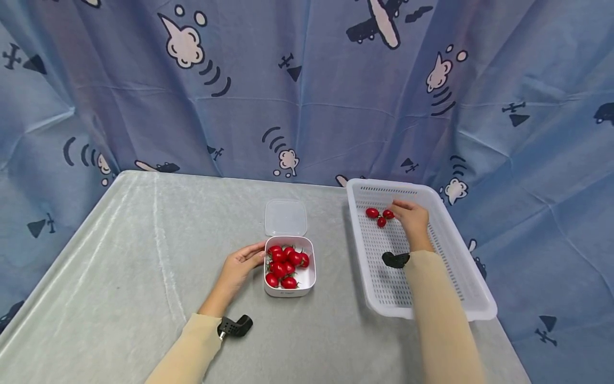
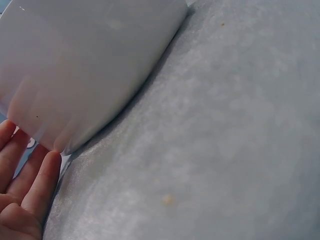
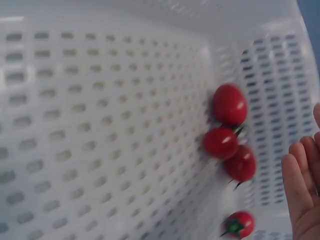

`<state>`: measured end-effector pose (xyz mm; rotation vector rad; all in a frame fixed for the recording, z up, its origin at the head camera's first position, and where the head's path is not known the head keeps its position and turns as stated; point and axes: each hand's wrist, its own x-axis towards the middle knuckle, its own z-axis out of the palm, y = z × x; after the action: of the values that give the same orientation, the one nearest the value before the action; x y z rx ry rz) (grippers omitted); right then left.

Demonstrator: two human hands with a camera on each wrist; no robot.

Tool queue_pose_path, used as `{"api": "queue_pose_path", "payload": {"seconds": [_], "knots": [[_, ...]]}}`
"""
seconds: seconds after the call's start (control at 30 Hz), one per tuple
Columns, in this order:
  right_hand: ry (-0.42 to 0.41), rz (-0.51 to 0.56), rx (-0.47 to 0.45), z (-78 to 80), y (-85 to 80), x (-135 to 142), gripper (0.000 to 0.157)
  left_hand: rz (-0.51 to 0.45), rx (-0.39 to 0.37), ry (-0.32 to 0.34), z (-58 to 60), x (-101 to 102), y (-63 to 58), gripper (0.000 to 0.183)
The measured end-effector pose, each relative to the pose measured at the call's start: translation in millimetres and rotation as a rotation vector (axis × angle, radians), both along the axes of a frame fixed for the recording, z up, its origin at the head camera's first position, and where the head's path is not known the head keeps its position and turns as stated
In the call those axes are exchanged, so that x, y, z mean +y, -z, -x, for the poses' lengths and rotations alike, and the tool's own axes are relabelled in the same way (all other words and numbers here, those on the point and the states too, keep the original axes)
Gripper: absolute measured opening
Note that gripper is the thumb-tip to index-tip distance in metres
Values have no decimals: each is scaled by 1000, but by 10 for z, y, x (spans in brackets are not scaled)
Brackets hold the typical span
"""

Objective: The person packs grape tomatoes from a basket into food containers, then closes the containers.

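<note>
In the head view my left hand [image 1: 237, 268] touches the left side of a white square box [image 1: 289, 293] with its fingertips. Red cherry tomatoes [image 1: 279, 270] with green stems fill much of the box. The left wrist view shows the fingers [image 2: 42, 182] fairly straight against the box wall [image 2: 85, 65]. My right hand [image 1: 414, 221] reaches inside a white perforated basket [image 1: 384, 285], beside a small group of cherry tomatoes [image 1: 372, 213]. In the right wrist view several tomatoes [image 3: 230, 104] lie along the basket's end, and the fingers [image 3: 296, 190] are extended, holding nothing visible.
A translucent square lid [image 1: 285, 217] lies flat behind the box. The grey-white cloth on the table [image 1: 120, 256] extends to the left. Behind the table hangs a blue patterned curtain [image 1: 249, 64].
</note>
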<state>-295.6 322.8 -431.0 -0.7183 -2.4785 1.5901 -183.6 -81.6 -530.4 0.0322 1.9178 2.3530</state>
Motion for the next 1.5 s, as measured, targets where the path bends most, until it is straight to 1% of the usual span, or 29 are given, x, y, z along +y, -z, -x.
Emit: {"api": "queue_pose_path", "payload": {"seconds": [0.17, 0.4, 0.5, 0.6, 0.73, 0.8, 0.93, 1.0, 1.13, 1.27, 1.5], "knots": [[-14, 60, -61, 19, 136, 69, 47, 1, 2, 5, -11, -12, -2, 41], [-3, 51, -130, 18, 252, 105, 47, 7, 8, 18, -21, -25, -10, 42], [2, 61, -131, 17, 289, 110, 48, 8, 9, 18, -22, -26, -7, 41], [15, 69, -112, 21, 326, 125, 48, 3, 11, 19, -21, -22, -1, 41], [41, 72, -131, 19, 359, 139, 45, -3, 12, 15, -19, -18, 9, 40], [50, 93, -137, 16, 366, 135, 45, -2, 10, 11, -18, -18, 13, 40], [32, 123, -132, 19, 373, 120, 50, 14, 6, 1, -16, -19, 8, 41], [26, 110, -152, 20, 377, 107, 52, 13, 4, -1, -17, -21, -2, 40], [-6, 48, -193, 14, 401, 93, 53, -3, -2, 16, -17, -22, -18, 40], [-64, -10, -182, 16, 445, 94, 53, -14, -6, 28, -15, -16, -20, 40], [-58, -77, -168, 76, 466, 54, 51, -23, -7, 18, 5, -21, -5, 41]]}}
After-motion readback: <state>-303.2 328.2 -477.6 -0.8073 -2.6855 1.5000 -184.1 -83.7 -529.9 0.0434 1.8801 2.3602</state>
